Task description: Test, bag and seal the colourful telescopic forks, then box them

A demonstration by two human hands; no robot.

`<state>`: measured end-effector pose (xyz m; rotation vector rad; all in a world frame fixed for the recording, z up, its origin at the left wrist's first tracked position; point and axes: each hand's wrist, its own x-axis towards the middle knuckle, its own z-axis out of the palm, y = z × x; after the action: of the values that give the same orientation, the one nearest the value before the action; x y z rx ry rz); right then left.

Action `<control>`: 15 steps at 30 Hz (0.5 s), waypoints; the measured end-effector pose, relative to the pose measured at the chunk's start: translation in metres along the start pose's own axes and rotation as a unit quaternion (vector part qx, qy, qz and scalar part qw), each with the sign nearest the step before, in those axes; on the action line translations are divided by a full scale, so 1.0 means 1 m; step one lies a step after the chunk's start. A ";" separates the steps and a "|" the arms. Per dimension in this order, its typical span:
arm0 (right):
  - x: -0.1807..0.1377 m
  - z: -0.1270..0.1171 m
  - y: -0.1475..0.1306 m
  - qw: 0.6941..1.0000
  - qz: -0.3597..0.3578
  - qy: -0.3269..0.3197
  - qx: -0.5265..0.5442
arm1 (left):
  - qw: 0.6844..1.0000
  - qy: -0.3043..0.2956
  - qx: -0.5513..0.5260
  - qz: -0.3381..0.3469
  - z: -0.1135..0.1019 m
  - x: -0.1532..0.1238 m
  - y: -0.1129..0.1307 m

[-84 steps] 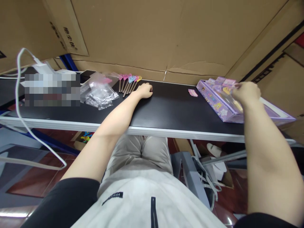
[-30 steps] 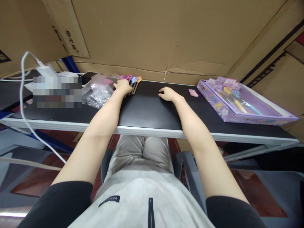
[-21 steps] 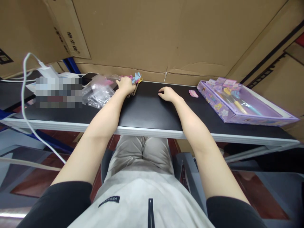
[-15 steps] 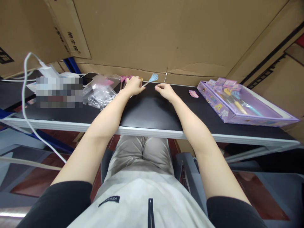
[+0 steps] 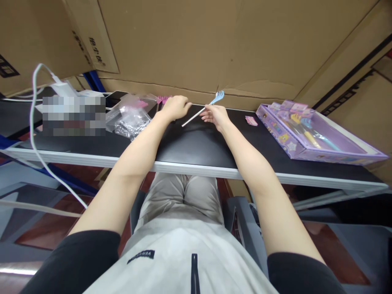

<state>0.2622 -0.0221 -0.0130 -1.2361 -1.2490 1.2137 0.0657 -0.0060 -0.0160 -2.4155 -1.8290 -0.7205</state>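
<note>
My right hand (image 5: 217, 116) pinches a back scratcher with a light blue claw head (image 5: 218, 97) and a thin metal rod (image 5: 192, 117). It is held above the black tabletop, claw up to the right, rod end down to the left. My left hand (image 5: 177, 108) is to the left of the rod end, apart from it. Its fingers are loosely bent and spread, with nothing visible in them. Just behind its wrist lies a pink claw-headed back scratcher (image 5: 163, 99), partly covered by the hand.
Crumpled clear plastic bags (image 5: 131, 118) lie at the left, near a white charger (image 5: 63, 87) with its cable. A small pink card (image 5: 251, 121) is at the right. Beyond it stands a purple display box (image 5: 283, 136) holding more back scratchers. Cardboard (image 5: 196, 49) walls the back.
The blue back scratcher has passed from my left hand to my right hand and moved right. My left hand has let go of it, and now covers the yellow piece behind it.
</note>
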 end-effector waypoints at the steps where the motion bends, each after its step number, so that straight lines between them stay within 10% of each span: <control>1: 0.001 -0.002 0.000 1.000 0.000 0.010 0.003 | 0.998 -0.009 0.023 -0.052 -0.006 -0.002 -0.003; 6: 0.006 -0.008 0.001 0.999 0.005 0.033 0.016 | 0.965 -0.030 0.100 -0.242 -0.023 -0.010 -0.029; 15: 0.008 -0.009 0.002 1.000 -0.002 0.017 0.016 | 0.919 -0.106 0.054 -0.375 -0.029 -0.017 -0.065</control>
<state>0.2711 -0.0141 -0.0149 -1.2253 -1.2036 1.2004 -0.0073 -0.0091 -0.0130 -1.7292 -2.8255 -0.3477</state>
